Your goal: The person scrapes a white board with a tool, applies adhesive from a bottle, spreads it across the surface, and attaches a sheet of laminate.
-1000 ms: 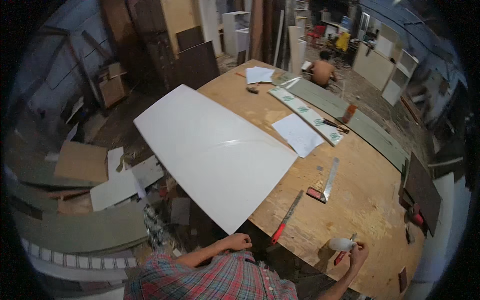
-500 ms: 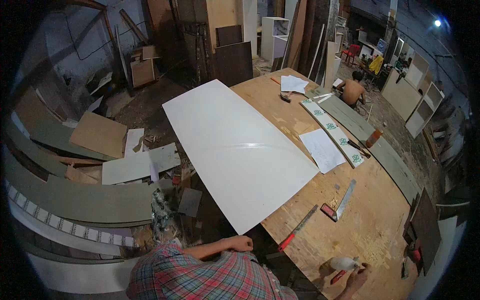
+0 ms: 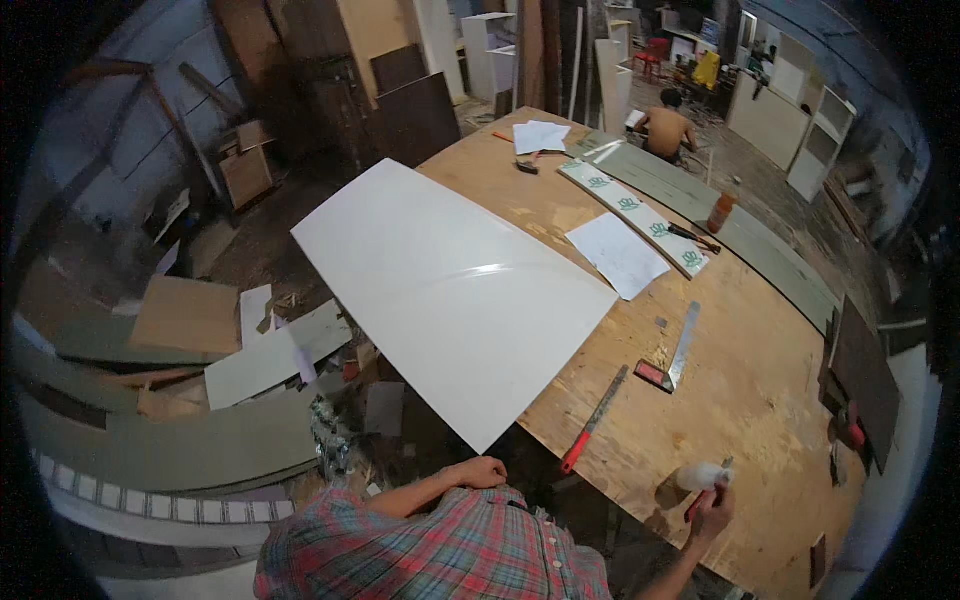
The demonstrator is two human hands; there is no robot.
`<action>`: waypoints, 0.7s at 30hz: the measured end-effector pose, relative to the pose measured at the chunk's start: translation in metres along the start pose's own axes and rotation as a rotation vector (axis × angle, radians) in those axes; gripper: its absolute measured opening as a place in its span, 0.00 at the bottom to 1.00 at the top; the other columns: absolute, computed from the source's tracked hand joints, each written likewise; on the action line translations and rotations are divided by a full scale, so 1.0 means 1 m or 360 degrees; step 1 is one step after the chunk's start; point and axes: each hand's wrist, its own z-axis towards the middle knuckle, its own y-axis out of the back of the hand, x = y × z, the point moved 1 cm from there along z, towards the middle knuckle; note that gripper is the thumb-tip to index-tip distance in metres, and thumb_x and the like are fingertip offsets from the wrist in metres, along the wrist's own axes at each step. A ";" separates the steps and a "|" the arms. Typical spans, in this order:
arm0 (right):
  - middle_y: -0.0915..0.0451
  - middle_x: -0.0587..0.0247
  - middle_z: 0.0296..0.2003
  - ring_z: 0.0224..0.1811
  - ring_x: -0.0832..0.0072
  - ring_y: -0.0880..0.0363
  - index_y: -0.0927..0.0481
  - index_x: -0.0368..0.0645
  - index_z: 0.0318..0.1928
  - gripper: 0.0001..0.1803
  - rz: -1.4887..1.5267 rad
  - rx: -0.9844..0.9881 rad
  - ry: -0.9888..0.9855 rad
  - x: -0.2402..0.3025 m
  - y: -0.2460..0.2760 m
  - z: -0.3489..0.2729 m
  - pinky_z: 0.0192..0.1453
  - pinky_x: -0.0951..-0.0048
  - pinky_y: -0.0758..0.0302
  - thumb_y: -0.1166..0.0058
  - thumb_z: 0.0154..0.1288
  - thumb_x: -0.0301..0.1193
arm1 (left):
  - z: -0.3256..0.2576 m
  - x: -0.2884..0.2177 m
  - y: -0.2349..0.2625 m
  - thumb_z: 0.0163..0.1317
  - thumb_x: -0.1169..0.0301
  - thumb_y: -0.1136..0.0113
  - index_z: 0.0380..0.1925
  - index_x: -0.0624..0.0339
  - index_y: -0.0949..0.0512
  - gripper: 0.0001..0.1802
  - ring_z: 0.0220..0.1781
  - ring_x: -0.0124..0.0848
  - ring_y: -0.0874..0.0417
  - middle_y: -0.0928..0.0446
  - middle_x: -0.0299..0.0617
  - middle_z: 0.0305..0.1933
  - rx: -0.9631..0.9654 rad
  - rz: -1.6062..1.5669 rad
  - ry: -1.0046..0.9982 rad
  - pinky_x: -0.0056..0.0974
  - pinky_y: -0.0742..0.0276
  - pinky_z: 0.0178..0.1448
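My left hand (image 3: 482,472) is curled closed against my shirt front, just below the near corner of a large white board (image 3: 455,300); nothing shows in it. At the bench's near right, my right hand (image 3: 710,517) has its fingers closed around a slim red object, partly hidden by the fingers. Right beside those fingers is a whitish bottle (image 3: 700,476) with a narrow nozzle. Farther left on the wood lie a long blade with a red handle (image 3: 577,453) and a try square (image 3: 672,360). The white board overhangs the bench's left edge.
Papers (image 3: 617,255), a hammer (image 3: 527,164), a printed white strip (image 3: 640,220) and an orange-brown bottle (image 3: 721,212) lie or stand on the plywood bench (image 3: 770,390). Panel offcuts (image 3: 190,315) cover the floor at left. Another person (image 3: 668,128) sits low beyond the bench.
My view has shifted. My right hand has closed on the slim red object that lay beside the whitish bottle. My left hand stays curled by my shirt.
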 end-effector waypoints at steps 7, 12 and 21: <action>0.17 0.54 0.38 0.39 0.65 0.18 0.20 0.34 0.49 0.11 0.0595 -0.0243 -0.0125 0.054 -0.054 -0.059 0.45 0.65 0.22 0.49 0.69 0.23 | -0.028 0.074 -0.006 0.58 0.53 0.37 0.42 0.56 0.12 0.21 0.48 0.40 0.14 0.13 0.46 0.43 -0.0212 -0.0190 0.0295 0.43 0.20 0.56; 0.17 0.59 0.32 0.30 0.76 0.20 0.19 0.37 0.53 0.14 0.0843 0.0484 -0.0006 0.144 -0.121 -0.100 0.35 0.74 0.24 0.47 0.68 0.21 | -0.065 0.119 0.021 0.56 0.49 0.37 0.50 0.54 0.15 0.27 0.58 0.44 0.18 0.18 0.50 0.55 -0.0230 -0.0208 0.0579 0.46 0.25 0.64; 0.20 0.54 0.41 0.35 0.72 0.19 0.24 0.44 0.63 0.27 0.0608 0.1043 0.0743 0.260 -0.219 -0.136 0.37 0.70 0.22 0.40 0.62 0.22 | -0.083 0.221 0.036 0.61 0.44 0.42 0.56 0.57 0.18 0.33 0.67 0.44 0.24 0.22 0.53 0.62 -0.0026 -0.0547 0.0719 0.44 0.31 0.70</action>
